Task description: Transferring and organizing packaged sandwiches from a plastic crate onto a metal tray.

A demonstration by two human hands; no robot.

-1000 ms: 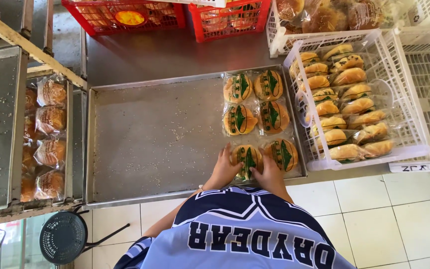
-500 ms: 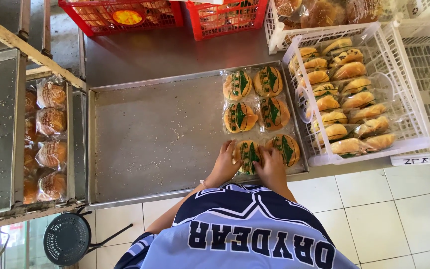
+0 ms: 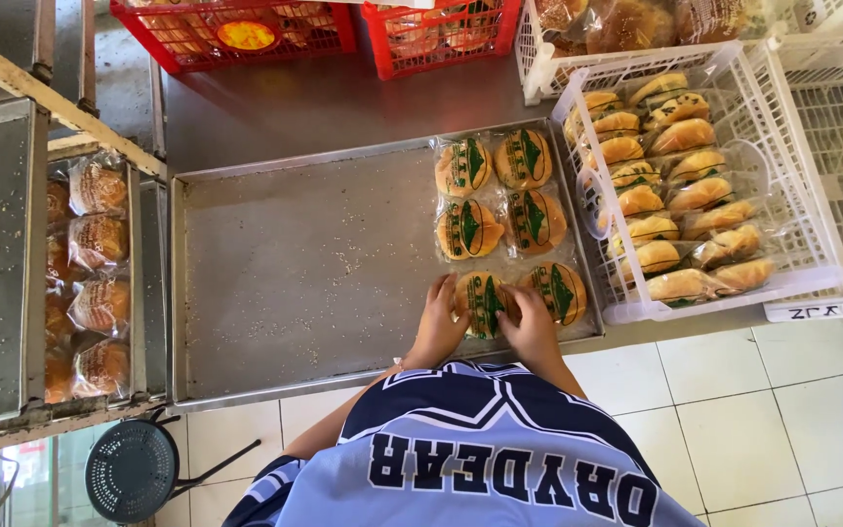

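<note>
Both hands meet on one wrapped bun (image 3: pixel 481 303) at the near right corner of the metal tray (image 3: pixel 295 273). The left hand (image 3: pixel 438 327) and right hand (image 3: pixel 531 330) each hold a grip on its edge, seemingly squaring it into the two-wide rows of packed buns (image 3: pixel 500 195), beside the white crate (image 3: pixel 792 244) of loose buns.

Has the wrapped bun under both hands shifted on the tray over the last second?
No. The wrapped bun stays in the front row beside its neighbour bun, near the tray front rim; both hands still rest on it.
</note>
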